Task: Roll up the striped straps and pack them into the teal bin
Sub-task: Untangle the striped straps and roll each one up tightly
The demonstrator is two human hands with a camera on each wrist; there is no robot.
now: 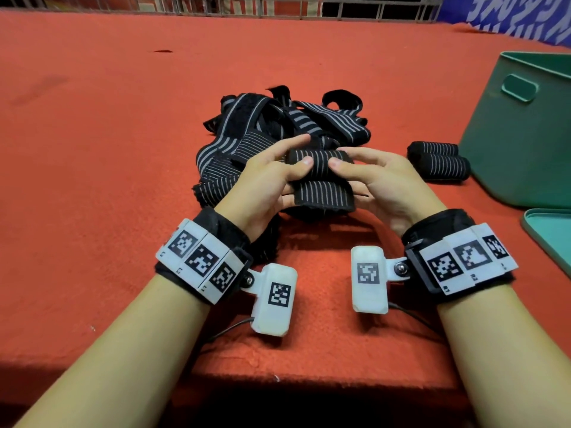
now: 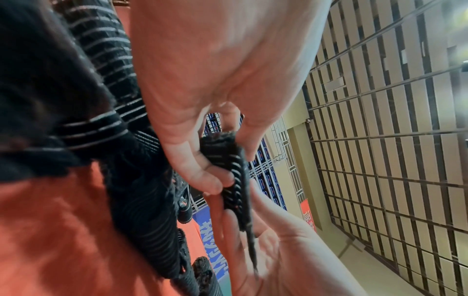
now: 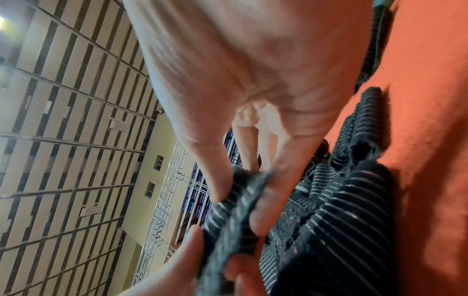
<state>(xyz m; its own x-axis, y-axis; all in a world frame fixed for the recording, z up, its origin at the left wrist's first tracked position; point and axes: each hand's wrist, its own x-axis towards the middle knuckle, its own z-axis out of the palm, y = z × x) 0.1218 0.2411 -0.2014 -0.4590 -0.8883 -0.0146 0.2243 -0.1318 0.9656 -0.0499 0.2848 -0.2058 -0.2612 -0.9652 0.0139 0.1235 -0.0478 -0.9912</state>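
Head view: both hands work one striped strap at centre frame, just above the red felt-covered counter. The left hand pinches the rolled end with thumb on top and fingers beneath; the right hand does the same from 3 o'clock. A short roll is formed and a flat tail hangs toward 6 o'clock, so I judge this strap partly rolled. Two finished rolls lie at 3 o'clock, just beside the teal bin, not yet inside. The bin's interior is not visible. A loose pile of straps at 12 o'clock is still unrolled; most of the work remains. A teal lid sits at 4 o'clock. Left wrist view: thumb and fingers curl round the roll's edge; the fabric is a ribbed, stretchy black knit with thin pale stripes and a fuzzy edge. Right wrist view: thumb and forefinger pinch the same strap, blurred; the pile is at 4 o'clock, soft and limp. The bin looks like smooth, rigid plastic with a slot handle.
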